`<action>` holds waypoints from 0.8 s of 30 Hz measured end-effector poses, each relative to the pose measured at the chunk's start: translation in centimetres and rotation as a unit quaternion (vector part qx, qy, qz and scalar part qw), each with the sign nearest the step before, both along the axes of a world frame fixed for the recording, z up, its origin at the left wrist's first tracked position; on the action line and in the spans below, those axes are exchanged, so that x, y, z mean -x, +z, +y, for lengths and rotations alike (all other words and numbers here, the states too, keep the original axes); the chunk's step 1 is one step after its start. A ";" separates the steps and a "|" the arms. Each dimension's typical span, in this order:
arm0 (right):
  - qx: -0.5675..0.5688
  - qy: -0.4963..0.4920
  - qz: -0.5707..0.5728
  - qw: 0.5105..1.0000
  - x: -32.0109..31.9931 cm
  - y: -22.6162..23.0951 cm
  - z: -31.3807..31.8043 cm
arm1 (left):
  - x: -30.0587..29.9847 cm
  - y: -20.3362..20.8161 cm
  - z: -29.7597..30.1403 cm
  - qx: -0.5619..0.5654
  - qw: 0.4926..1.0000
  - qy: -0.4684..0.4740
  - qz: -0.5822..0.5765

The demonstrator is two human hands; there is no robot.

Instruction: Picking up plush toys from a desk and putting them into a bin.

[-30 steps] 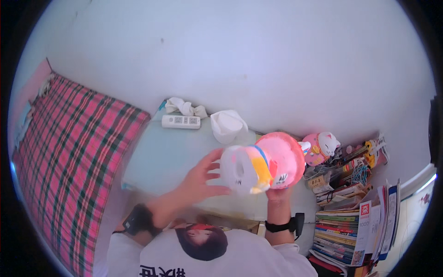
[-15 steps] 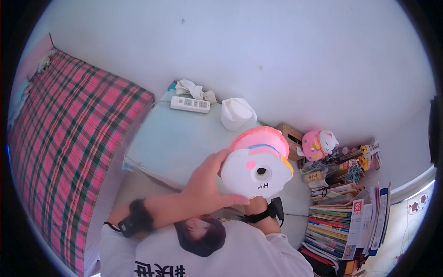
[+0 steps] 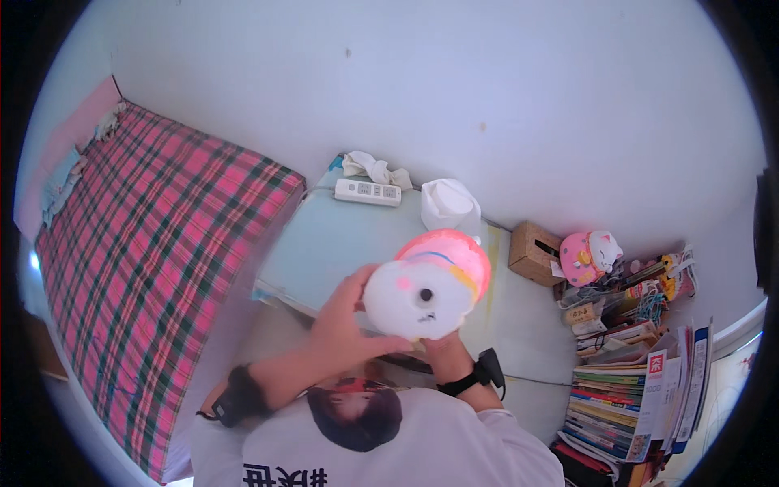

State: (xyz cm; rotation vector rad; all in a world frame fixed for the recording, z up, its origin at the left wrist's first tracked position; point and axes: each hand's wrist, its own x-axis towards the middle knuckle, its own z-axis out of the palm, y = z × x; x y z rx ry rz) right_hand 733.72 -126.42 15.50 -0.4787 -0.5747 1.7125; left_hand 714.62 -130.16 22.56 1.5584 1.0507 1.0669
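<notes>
A round pink-and-white figurine (image 3: 393,304) is up in front of me above the table, its white base turned toward me. In that base is a dark round hole, with a pink spot and a small dark mark near it. My left hand (image 3: 349,325) is closed on the figurine's left side, thumb along the lower edge of the base. Behind the lower right of the figurine goes my right hand (image 3: 442,347); its fingers are hidden, so its grip does not show. Black bands sit on both wrists.
On the pale table (image 3: 304,243) stand a white power strip (image 3: 367,192), a crumpled white cloth (image 3: 373,168), a white tissue roll (image 3: 448,204), a brown box (image 3: 531,253) and a pink cat figurine (image 3: 590,257). Stacked books (image 3: 604,418) are at right, a plaid bed (image 3: 162,260) at left.
The figurine and both hands have come slightly lower and to the left in the picture. The whole room has shifted rightward as my view turned. My left hand keeps its hold.
</notes>
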 end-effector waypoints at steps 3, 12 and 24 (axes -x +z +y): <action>0.013 -0.042 0.088 0.995 -1.0 1.5 0.5 | 2.1 -2.0 -0.1 0.021 0.998 0.043 -0.050; -0.145 -0.150 -0.457 0.865 -5.7 6.9 1.0 | 2.7 -2.5 1.8 -0.009 0.998 0.057 -0.032; -0.258 -0.147 -0.732 0.613 -5.7 4.1 3.3 | -1.7 -3.6 4.6 0.045 0.997 0.018 0.063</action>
